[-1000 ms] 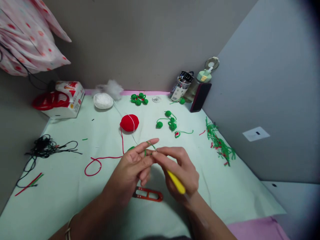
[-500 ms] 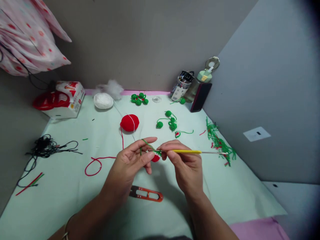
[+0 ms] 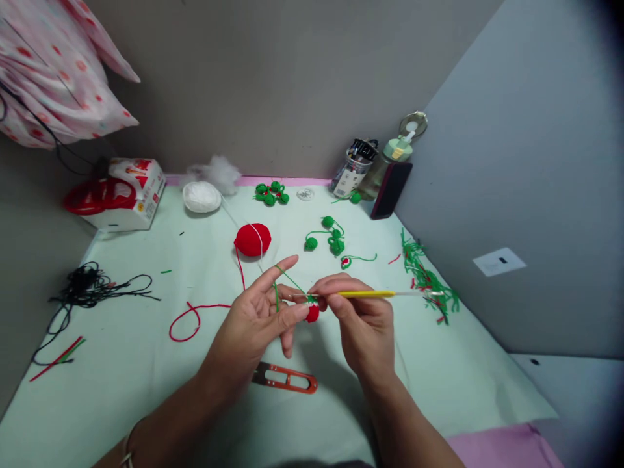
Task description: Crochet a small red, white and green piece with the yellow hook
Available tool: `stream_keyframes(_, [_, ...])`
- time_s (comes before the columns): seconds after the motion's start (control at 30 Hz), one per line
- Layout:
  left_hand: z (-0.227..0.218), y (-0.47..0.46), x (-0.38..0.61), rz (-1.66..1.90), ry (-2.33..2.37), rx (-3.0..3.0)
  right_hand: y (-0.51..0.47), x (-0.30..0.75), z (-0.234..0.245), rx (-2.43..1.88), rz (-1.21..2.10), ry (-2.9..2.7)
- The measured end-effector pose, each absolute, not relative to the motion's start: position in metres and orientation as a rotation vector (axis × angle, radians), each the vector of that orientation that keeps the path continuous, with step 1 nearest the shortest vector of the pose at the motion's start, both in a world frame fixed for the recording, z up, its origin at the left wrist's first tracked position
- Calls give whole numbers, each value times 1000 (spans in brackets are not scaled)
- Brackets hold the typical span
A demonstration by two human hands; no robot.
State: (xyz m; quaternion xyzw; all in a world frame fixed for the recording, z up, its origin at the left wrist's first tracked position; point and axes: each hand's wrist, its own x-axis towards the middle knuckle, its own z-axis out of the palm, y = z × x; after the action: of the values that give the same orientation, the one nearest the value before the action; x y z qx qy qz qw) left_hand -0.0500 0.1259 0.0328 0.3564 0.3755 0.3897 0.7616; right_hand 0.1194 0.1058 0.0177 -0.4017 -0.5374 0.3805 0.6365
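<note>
My left hand [image 3: 260, 315] pinches a small crochet piece [image 3: 312, 313], red below with a white and green edge above. Green yarn [image 3: 294, 281] runs from that edge over my raised left index finger and hangs down beside it. In my right hand [image 3: 365, 325] is a crochet hook [image 3: 366, 294] with a yellow grip, held level, its thin metal tip at the green edge of the piece. Orange thread snips [image 3: 292, 379] lie on the table below my hands. A red yarn ball [image 3: 253, 240] sits beyond my left hand, its strand looping on the cloth.
Green crocheted balls [image 3: 336, 244] and a white yarn ball [image 3: 201, 197] lie farther back. Green and red scraps [image 3: 429, 279] are at right, black cord [image 3: 85, 286] at left. A tissue box [image 3: 139, 195], a pen holder [image 3: 351, 174] and a phone [image 3: 391, 190] stand along the back.
The crochet piece has shifted slightly right and down. My left index finger has risen, stretching the green yarn, and the red strand has slid a little right.
</note>
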Motion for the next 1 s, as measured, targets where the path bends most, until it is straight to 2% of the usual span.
stream_keyframes(0.23, [34, 125, -49, 892, 768, 698, 111, 120, 20, -827, 1145, -1027])
stream_keyframes(0.37, [36, 125, -48, 917, 792, 702, 110, 121, 21, -808, 1116, -1065])
stream_keyframes(0.87, [33, 116, -41, 1109, 1024, 889, 90, 116, 23, -946, 128, -1787])
stream_keyframes(1.0, [34, 117, -44, 958, 868, 744, 87, 116, 17, -1054, -114, -1893])
